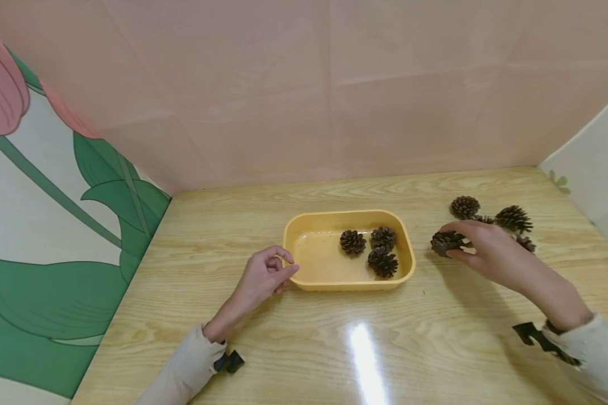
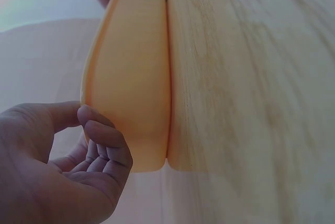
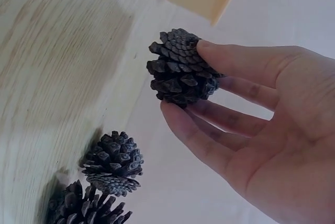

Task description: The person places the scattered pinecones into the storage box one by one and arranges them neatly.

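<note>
My right hand (image 1: 486, 253) holds a brown pine cone (image 1: 446, 243) between thumb and fingertips, above the table to the right of a yellow plastic basin (image 1: 345, 286). In the right wrist view this pine cone (image 3: 180, 69) shows its scaly base by the thumb. At the basin's left end, my left hand (image 1: 268, 271) pinches the rim with thumb and index finger, the other fingers curled. Inside the basin, toward its right end, lie three pine cones, one of them a bit apart (image 1: 352, 242).
Several more pine cones lie on the table at the right, among them a round one (image 1: 464, 207) and a spiky one (image 1: 514, 219), partly behind my right hand. The wooden table (image 1: 223, 225) meets a pink cloth-like backdrop (image 1: 263, 112). A painted panel (image 1: 40, 225) stands at the left.
</note>
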A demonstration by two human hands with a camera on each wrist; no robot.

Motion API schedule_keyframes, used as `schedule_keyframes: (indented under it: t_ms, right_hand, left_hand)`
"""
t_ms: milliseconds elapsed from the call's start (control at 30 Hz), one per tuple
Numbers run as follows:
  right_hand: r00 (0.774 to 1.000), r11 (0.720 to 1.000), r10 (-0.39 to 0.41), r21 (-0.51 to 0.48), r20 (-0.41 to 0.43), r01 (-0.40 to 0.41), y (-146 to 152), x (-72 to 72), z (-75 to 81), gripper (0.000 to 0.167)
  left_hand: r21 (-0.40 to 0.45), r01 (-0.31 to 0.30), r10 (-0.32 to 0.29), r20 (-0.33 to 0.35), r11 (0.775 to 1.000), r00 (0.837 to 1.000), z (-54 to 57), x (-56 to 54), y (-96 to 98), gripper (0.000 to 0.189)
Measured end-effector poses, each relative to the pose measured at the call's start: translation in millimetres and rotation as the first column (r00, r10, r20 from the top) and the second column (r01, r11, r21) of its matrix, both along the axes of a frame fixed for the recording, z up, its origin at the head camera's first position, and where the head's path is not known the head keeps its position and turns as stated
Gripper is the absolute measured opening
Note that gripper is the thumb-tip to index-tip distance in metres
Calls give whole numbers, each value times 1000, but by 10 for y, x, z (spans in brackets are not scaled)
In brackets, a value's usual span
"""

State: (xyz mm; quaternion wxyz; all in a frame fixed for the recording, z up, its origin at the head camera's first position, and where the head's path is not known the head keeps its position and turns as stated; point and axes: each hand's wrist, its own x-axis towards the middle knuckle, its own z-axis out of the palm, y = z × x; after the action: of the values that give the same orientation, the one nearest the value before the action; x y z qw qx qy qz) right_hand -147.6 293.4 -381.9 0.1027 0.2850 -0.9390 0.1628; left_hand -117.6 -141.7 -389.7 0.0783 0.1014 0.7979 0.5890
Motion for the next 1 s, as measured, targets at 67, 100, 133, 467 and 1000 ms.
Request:
schedule_keyframes:
  t_ms: [67,100,133,467,1000]
  right_hand:
    - [1000,1000,-2,-6,-10,2,-15,9,11,45]
    - [1000,1000,-4,-10,-15,4,-24,13,18,46]
    - [1000,1000,-5,-15,-22,5,-33,18,26,47]
    - [998,996,-51,-71,-31,49,-156,90,122,50]
    - [989,990,-12,-141,-149,-10,-302,153,184,54]
  left_hand:
    - [3,1,-1,-1,1000,1000,4,2,0,11]
    - [4,1,-1,-3,1000,1000,-2,0,-1,11]
    - [3,1,-1,-3,1000,1000,-9,-3,-2,11]
    - [-7,-3,3,-4,1000,1000,-9,-1,3,11]
    - [13,-6,6,11,1000,1000,-16,-7,-1,11]
